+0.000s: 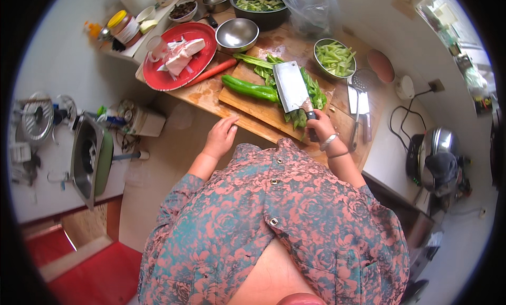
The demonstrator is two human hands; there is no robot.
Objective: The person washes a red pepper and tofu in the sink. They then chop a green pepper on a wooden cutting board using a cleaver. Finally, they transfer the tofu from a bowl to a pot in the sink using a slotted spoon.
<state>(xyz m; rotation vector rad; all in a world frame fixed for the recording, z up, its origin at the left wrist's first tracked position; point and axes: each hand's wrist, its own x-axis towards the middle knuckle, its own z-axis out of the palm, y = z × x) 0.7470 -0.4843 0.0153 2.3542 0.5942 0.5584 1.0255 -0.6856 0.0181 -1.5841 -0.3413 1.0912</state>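
My right hand (322, 127) grips the dark handle of a cleaver (290, 83). Its broad blade lies flat over cut green pepper pieces (314, 87) on a wooden cutting board (249, 107). A whole long green pepper (251, 88) rests on the board left of the blade, and a pale green split length of pepper (253, 60) lies at the board's far side. My left hand (222, 135) holds nothing, its thumb apart from the fingers, just off the near edge of the table (193, 97). What lies beneath the blade is hidden.
A red plate (152, 73) with pale meat and a carrot (211, 71) are on the left. Behind stand a steel bowl (237, 33) and a dark pot (259, 18). On the right are a bowl of green strips (335, 58), a skimmer (355, 111) and another knife (367, 119).
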